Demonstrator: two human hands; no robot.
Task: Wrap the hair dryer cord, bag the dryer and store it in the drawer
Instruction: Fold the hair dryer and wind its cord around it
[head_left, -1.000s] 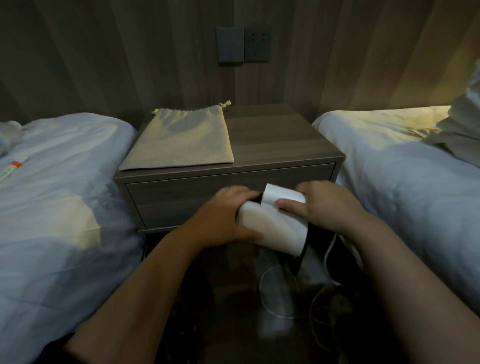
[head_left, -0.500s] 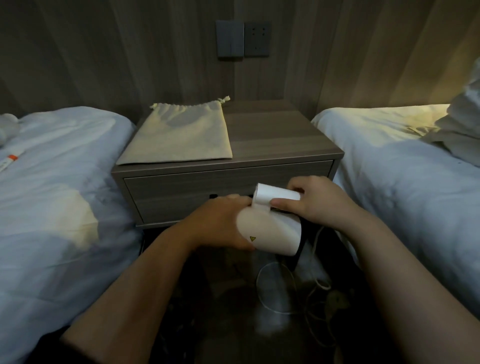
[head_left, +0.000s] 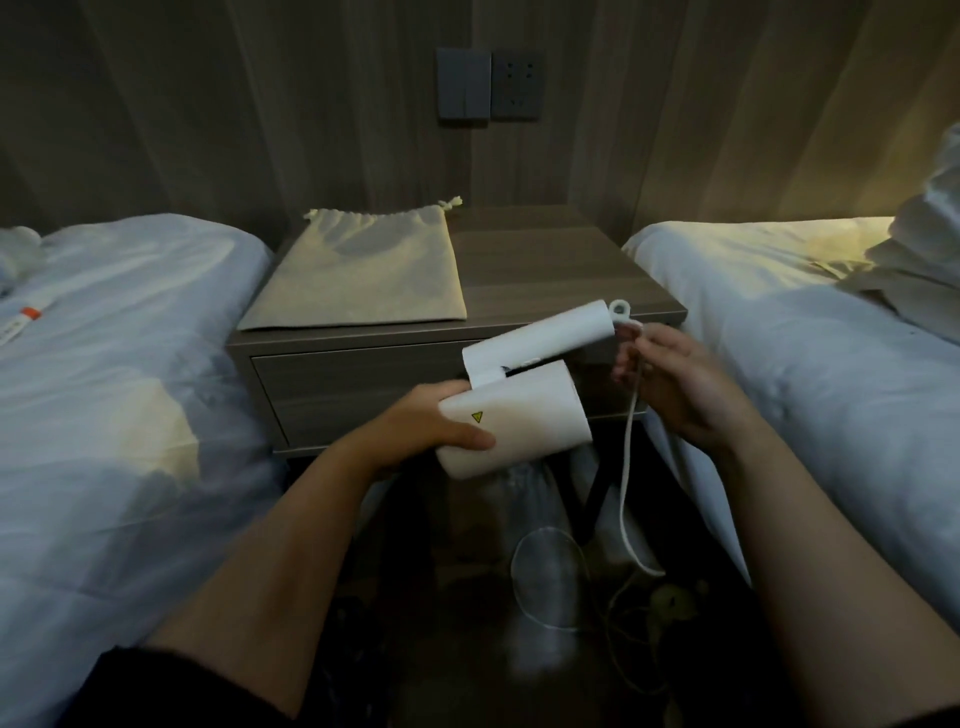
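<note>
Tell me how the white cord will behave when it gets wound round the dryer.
Probably floppy: the cord hangs limp from the right hand and lies in loose loops on the floor. Likely light, since a fingertip pinch carries it. It looks smooth, so turns may slip off the dryer that the left hand holds unless kept taut.

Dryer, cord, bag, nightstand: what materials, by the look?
Dryer: probably plastic, smooth matte white shell.
Cord: likely rubber or PVC sheath, white; hangs limp.
Bag: beige woven cloth, maybe cotton; gathered drawstring mouth.
Nightstand: wood or wood-look laminate, matte; grain lines show.
</note>
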